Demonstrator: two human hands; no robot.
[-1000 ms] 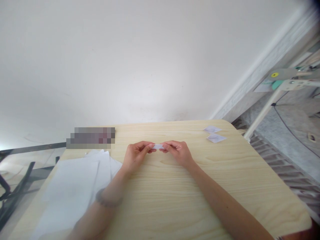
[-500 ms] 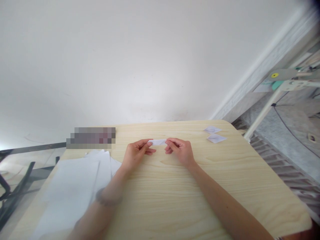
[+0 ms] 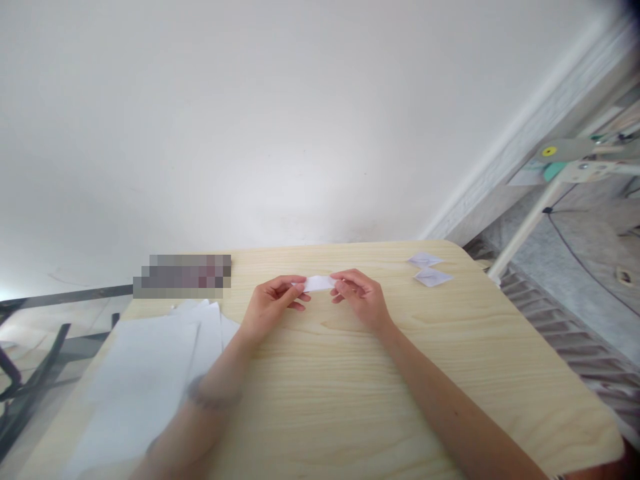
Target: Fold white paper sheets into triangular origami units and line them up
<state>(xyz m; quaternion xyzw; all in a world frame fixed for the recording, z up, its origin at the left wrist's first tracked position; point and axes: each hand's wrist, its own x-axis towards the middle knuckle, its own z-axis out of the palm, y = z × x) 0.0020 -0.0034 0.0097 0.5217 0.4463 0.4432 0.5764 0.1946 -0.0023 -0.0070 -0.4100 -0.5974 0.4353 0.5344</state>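
Note:
A small piece of folded white paper is stretched between my two hands, above the middle of the table. My left hand pinches its left end between thumb and fingers. At the right end, my right hand grips it the same way, with the lower fingers curled loosely beneath. Fingertips cover both ends of the paper. Two folded white paper pieces, pointed at both ends, lie to the right: one farther back, the other just in front of it.
Loose white paper sheets lie in a stack on the left of the wooden table. A pixelated, unrecognisable patch covers the back left corner. Behind the table rises a white wall. A white metal frame stands beyond the right edge.
The folded paper has turned slightly in my fingers and now shows a broader, plainer face. Both hands have shifted only a little; the other papers have stayed put.

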